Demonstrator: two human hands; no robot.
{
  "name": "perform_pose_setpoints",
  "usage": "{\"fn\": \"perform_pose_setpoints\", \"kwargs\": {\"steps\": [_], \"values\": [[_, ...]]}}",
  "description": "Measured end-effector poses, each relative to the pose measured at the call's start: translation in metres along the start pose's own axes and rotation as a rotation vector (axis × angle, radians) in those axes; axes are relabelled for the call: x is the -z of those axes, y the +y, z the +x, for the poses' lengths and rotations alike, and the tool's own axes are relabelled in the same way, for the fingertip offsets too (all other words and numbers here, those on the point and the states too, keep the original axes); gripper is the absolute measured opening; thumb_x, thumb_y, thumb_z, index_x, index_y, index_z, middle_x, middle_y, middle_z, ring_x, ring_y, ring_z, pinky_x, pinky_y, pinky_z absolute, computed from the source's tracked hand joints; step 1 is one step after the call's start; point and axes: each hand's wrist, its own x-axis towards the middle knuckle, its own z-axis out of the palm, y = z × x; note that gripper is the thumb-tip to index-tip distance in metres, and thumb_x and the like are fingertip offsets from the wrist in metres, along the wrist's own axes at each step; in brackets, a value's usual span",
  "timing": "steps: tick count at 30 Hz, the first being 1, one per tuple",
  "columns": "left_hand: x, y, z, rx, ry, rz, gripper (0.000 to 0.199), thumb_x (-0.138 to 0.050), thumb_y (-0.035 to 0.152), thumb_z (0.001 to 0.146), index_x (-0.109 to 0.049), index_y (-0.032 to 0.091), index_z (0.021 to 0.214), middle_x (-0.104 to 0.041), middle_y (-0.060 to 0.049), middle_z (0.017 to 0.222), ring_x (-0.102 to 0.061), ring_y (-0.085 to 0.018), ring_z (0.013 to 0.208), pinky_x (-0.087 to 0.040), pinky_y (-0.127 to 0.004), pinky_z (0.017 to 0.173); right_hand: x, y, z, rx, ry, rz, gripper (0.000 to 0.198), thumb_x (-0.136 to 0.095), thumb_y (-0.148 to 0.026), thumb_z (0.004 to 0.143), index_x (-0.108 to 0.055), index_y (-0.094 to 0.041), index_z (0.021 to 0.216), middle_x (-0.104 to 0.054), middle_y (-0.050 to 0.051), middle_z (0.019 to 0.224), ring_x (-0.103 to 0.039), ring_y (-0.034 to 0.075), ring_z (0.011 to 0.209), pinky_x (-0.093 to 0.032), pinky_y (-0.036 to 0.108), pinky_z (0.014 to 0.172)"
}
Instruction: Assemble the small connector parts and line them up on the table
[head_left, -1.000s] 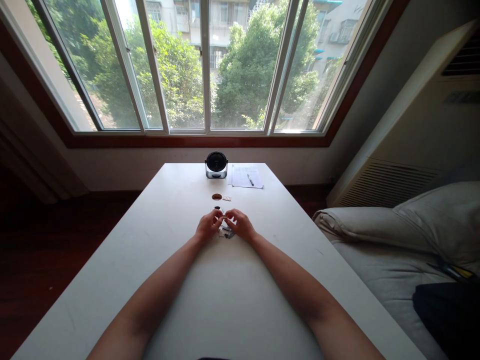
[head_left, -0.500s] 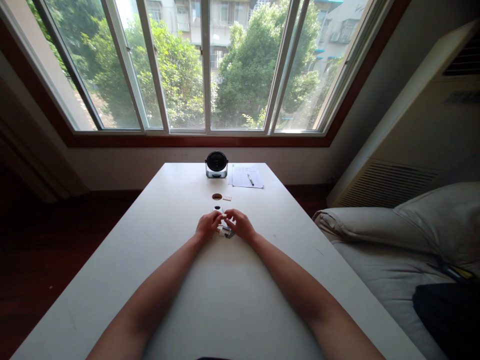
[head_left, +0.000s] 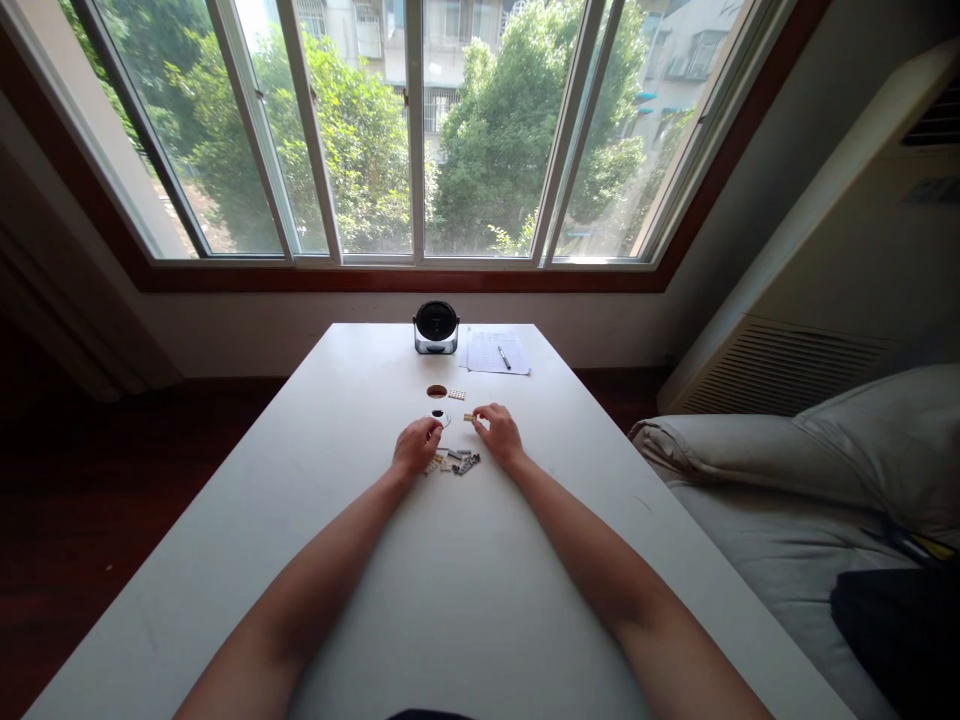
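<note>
My right hand (head_left: 498,436) pinches a small tan block (head_left: 469,417) by its right end, at or just over the table. To the left of it, my left hand (head_left: 416,446) has its thumb and fingertips pressed together; anything between them is too small to make out. Its fingertips are near a white disc with a black centre (head_left: 438,414). Between and just in front of the wrists lie loose grey pieces (head_left: 466,462) and a few small tan pieces (head_left: 432,464), which look like toy building bricks. A tan dotted plate (head_left: 457,395) rests beyond the hands.
A round hole (head_left: 436,391) is cut in the white table (head_left: 442,600). At the far edge stand a small black fan (head_left: 436,325) and paper sheets (head_left: 487,352) with a pen (head_left: 504,357) on them. A grey sofa (head_left: 750,450) adjoins the right side.
My hands have moved apart. The right one has shifted to the right with the tan block, and the loose pieces beneath now show more fully.
</note>
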Motion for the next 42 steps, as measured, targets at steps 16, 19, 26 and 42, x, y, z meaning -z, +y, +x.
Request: {"fn": "perform_pose_setpoints", "kwargs": {"steps": [16,19,26,42], "values": [[-0.001,-0.004,0.0,-0.041,-0.059,0.032,0.015,-0.051,0.022,0.091,-0.065,0.022,0.088,-0.066,-0.004,0.091,-0.058,-0.018,0.088,-0.043,-0.03,0.079,-0.018,0.043,0.043,-0.296,-0.048,-0.219,0.02,-0.057,-0.027,0.093,-0.07,-0.022,0.108,-0.063,0.009,0.104,-0.053,0.023,0.102,-0.04,0.032,0.09],[-0.001,-0.002,0.0,-0.035,-0.094,0.049,0.015,-0.051,0.022,0.091,-0.067,0.022,0.088,-0.067,-0.004,0.092,-0.058,-0.019,0.088,-0.043,-0.03,0.08,-0.018,0.044,0.047,-0.308,-0.016,-0.197,0.026,-0.056,-0.024,0.092,-0.066,-0.021,0.116,-0.063,0.009,0.104,-0.053,0.023,0.1,-0.041,0.032,0.09],[-0.002,0.0,0.0,-0.028,-0.116,0.07,0.016,-0.052,0.022,0.09,-0.068,0.023,0.092,-0.068,-0.005,0.095,-0.059,-0.019,0.092,-0.043,-0.031,0.084,-0.011,0.028,0.029,-0.165,0.008,-0.251,0.025,-0.049,-0.019,0.094,-0.068,-0.021,0.11,-0.061,0.009,0.11,-0.049,0.023,0.109,-0.042,0.032,0.094],[-0.002,-0.003,0.0,-0.041,-0.142,0.032,0.019,-0.055,0.011,0.081,-0.069,0.023,0.088,-0.068,-0.004,0.092,-0.057,-0.02,0.089,-0.043,-0.033,0.082,-0.01,0.013,0.03,-0.169,-0.192,-0.336,0.043,-0.049,-0.032,0.096,-0.054,-0.022,0.137,-0.049,0.01,0.142,-0.041,0.027,0.129,-0.031,0.038,0.108]]}}
